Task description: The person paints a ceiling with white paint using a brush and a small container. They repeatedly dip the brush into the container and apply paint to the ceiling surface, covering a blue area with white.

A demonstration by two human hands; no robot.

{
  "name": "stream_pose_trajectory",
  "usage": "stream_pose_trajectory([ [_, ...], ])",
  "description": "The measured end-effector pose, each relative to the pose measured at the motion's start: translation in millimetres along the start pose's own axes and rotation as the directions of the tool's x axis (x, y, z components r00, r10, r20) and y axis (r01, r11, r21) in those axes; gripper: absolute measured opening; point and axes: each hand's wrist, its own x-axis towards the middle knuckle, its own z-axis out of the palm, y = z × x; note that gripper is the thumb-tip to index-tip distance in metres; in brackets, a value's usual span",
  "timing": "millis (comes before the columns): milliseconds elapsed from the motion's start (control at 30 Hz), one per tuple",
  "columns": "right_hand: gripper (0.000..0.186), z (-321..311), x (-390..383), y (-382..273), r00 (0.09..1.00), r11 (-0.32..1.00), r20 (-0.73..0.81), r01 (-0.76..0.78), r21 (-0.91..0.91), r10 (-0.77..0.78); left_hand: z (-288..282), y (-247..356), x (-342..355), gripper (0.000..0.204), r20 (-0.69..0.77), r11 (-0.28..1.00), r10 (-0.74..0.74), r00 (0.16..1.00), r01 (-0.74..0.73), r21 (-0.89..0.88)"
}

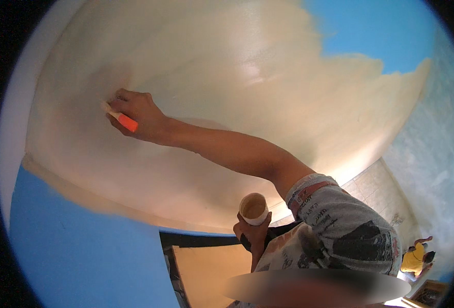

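Wall (206, 77) is stretching open around the right hand (144, 114) gripping one brush (127, 122) above a blue edge (91, 219). The left hand (253, 234) is grasping one cup (253, 210).

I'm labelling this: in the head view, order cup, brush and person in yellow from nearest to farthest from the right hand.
1. Brush, in the right hand.
2. Cup, held in the left hand.
3. Person in yellow, far lower right.

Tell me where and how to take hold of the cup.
Best to grip the cup around its outer wall, below the rim, coming from the picture's lower side, where the left hand holds it. The rounded wall should suit wrapped fingers, and the open mouth, tipped into view, is better left uncovered.
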Motion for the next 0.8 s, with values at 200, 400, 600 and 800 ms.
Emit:
stream_pose_trajectory([
  [200, 0.022, -143, 32, 64, 0.958, 0.965, -0.175, -0.196, 0.172, 0.226, 1, 4, 0, 0.081, -0.019, 0.999, 0.035, 0.999, -0.036, -0.017],
  [400, 0.025, -419, 39, 113, 0.939, 0.651, -0.331, -0.195, -0.733, -0.091, -7, 27, 10, 0.079, 0.141, 0.991, 0.062, 0.988, -0.045, -0.123],
  [600, 0.028, -447, 44, 98, 0.925, 0.522, -0.37, -0.276, -0.807, -0.082, -6, 36, 20, 0.077, 0.252, 0.986, 0.114, 0.961, -0.079, -0.145],
  [800, 0.023, -191, 58, 58, 0.997, 0.653, 0.043, 0.072, -0.754, -0.06, -10, 31, 20, 0.082, 0.174, 0.985, 0.136, 0.975, -0.115, -0.126],
])
